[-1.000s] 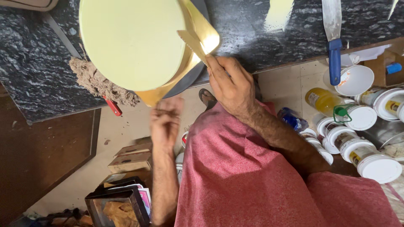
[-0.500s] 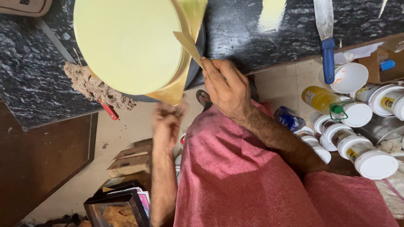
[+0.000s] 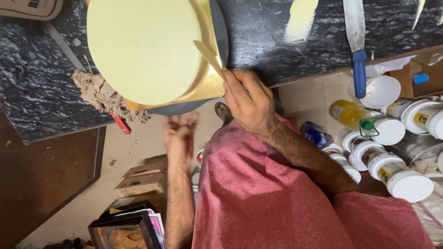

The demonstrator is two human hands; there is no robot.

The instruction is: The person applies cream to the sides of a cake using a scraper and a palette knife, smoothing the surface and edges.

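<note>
- Head view shows our right hand (image 3: 249, 99) clenched around the handle of a scraper (image 3: 208, 54), at the near edge of the worktop (image 3: 277, 41).
- We see the scraper's blade lying against the side of the cake (image 3: 143, 46), on the cake's right flank.
- We place the cake on a gold board (image 3: 210, 83), which sits on a dark turntable (image 3: 221, 32) near the worktop's front edge.
- Our left hand (image 3: 180, 136) hangs below the worktop edge, blurred; fingers look loosely curled and hold nothing we can see.
- We judge the cake soft and fragile: its pale coating would smear at a touch, so hold belongs on the board's rim or the turntable, never the sides.
- We judge the scraper light and stiff, thin along the blade, best gripped at its handle as now.
- We read the scraper's long axis as slanting from our hand up and left, its tip pointing away from us over the cake's rim.
- We also see a frayed cloth (image 3: 99, 94) at the cake's left, a blue-handled spatula (image 3: 356, 46) lying on the worktop at the right, and white tubs (image 3: 406, 184) below.
</note>
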